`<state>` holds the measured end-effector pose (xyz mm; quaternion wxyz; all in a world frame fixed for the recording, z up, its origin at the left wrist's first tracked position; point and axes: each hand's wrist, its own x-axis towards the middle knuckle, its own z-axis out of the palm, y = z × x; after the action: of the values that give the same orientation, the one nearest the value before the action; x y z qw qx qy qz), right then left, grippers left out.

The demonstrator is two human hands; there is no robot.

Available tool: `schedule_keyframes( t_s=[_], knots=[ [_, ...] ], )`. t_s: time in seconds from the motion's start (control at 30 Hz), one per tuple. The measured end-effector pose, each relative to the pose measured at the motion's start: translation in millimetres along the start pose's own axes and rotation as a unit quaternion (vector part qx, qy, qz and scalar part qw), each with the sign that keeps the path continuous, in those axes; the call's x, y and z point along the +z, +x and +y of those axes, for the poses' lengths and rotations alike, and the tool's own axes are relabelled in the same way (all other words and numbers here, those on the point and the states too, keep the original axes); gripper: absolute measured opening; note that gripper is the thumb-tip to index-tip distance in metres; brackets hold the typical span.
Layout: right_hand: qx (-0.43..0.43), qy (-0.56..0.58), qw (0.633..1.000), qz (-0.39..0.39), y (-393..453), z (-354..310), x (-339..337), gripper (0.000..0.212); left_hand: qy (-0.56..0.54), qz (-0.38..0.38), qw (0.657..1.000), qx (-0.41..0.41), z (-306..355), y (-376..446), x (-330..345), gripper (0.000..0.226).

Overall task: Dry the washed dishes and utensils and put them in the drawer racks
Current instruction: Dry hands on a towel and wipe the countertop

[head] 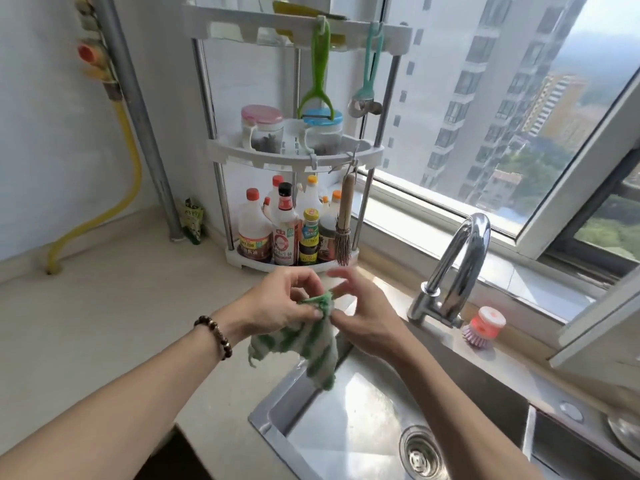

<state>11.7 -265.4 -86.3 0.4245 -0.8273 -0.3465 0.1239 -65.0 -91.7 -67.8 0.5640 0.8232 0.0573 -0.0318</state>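
Note:
A green-and-white dish cloth (311, 344) hangs between both hands above the left edge of the steel sink (349, 410). My left hand (277, 303) pinches the cloth's top corner between thumb and fingers. My right hand (360, 306) holds the same bunched top edge, its upper fingers blurred and spread. The cloth droops down toward the sink basin. No dishes or utensils lie in the left basin; a metal rim (623, 434) shows at the far right edge.
A chrome faucet (457, 271) stands behind the sink, a pink dish brush (483, 327) beside it. A white corner rack (294, 154) holds sauce bottles (284, 230), jars, a hanging brush and peelers. Beige countertop (104, 323) spreads to the left. An open window frame (595, 299) juts in at the right.

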Motion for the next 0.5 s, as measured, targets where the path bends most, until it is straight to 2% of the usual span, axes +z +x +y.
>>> schedule_keyframes(
  t_s=[0.07,0.1,0.2,0.27,0.33,0.37,0.4,0.43,0.47,0.5],
  knots=[
    [-0.02,0.039,0.999,-0.007,23.5,-6.4,-8.4,0.011,0.032,0.04,0.999,0.003,8.4,13.4,-15.6,0.027],
    [-0.016,0.06,0.998,0.002,30.6,-6.2,-11.4,0.003,0.044,0.056,0.997,-0.007,10.3,16.2,-19.7,0.03],
    [0.009,0.114,0.993,-0.02,66.2,-16.4,-26.2,0.015,0.08,0.055,0.995,-0.034,23.0,35.6,-39.5,0.02],
    [0.003,0.158,0.987,-0.039,82.6,-20.7,-31.5,0.018,0.058,0.055,0.996,-0.037,33.0,45.8,-51.4,0.022],
    [0.004,0.256,0.966,-0.025,99.1,-20.9,-40.6,0.027,0.023,0.087,0.995,-0.033,42.2,57.9,-66.2,0.026],
    [0.002,0.284,0.959,-0.007,109.6,-20.6,-45.6,0.025,0.01,0.107,0.994,-0.028,46.9,65.9,-73.4,0.02],
    [-0.006,0.291,0.956,0.018,119.1,-21.2,-49.7,0.019,0.005,0.128,0.991,-0.028,50.8,73.9,-78.2,0.011],
    [-0.011,0.25,0.967,0.048,132.8,-22.2,-55.4,0.013,0.001,0.158,0.987,-0.028,55.5,84.3,-82.0,0.003],
    [-0.017,0.2,0.977,0.07,144.8,-24.1,-59.5,0.009,0.0,0.192,0.981,-0.026,58.4,94.5,-83.0,0.011],
    [-0.025,0.151,0.984,0.094,157.4,-27.9,-62.4,0.015,0.001,0.229,0.973,-0.023,62.3,106.1,-84.0,0.018]
  ],
)
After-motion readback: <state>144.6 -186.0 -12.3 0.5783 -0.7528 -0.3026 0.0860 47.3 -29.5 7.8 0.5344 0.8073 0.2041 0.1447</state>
